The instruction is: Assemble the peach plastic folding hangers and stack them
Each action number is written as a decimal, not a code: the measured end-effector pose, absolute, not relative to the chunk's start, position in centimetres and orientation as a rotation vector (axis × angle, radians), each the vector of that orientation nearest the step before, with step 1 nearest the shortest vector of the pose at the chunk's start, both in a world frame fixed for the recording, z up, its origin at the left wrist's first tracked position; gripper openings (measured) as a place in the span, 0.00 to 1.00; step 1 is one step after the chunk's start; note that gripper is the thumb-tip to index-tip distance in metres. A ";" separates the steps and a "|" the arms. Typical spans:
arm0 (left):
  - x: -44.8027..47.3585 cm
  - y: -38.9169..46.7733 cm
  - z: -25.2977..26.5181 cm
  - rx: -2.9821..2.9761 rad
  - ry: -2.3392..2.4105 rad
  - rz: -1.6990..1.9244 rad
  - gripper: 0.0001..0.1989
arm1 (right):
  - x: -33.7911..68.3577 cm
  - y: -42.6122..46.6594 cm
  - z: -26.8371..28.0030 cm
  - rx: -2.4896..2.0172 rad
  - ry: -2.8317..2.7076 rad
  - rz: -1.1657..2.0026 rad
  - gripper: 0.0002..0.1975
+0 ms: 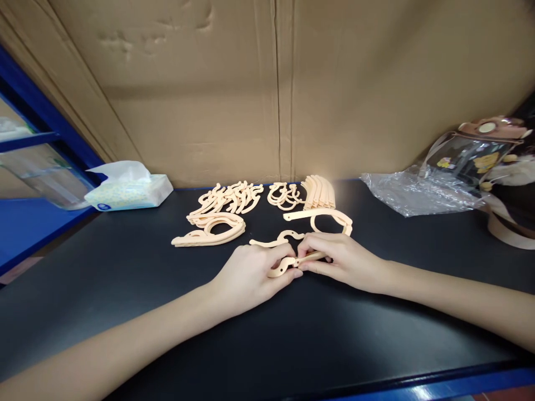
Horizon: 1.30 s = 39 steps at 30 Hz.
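Left hand point(246, 277), right hand point(349, 260), both bare
Slender fingers point(281, 285) taper to rounded tips; the wrists point(207, 298) are narrow and bare, and slim, smooth forearms point(134, 333), bare as well, widen toward the edges of view. The nails point(297, 273) are too small to make out clearly.

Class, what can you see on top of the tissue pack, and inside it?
A white tissue sticks up from the top of the tissue pack. Anything deeper inside is covered by the pack's sides.
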State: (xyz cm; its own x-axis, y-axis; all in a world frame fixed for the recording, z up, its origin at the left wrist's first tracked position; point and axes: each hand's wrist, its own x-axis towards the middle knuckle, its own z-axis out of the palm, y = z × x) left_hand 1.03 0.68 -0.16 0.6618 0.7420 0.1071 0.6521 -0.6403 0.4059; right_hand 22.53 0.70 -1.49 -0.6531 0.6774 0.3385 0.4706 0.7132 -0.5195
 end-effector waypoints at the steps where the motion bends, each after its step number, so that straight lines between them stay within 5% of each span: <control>1: 0.9 0.8 -0.2 2.573 1.089 0.395 0.12 | 22.6 0.8 -1.5 -0.853 -2.412 0.494 0.06; 39: 0.2 1.4 -0.4 2.732 1.009 0.456 0.02 | 23.1 0.8 -1.4 -0.856 -2.660 -0.225 0.16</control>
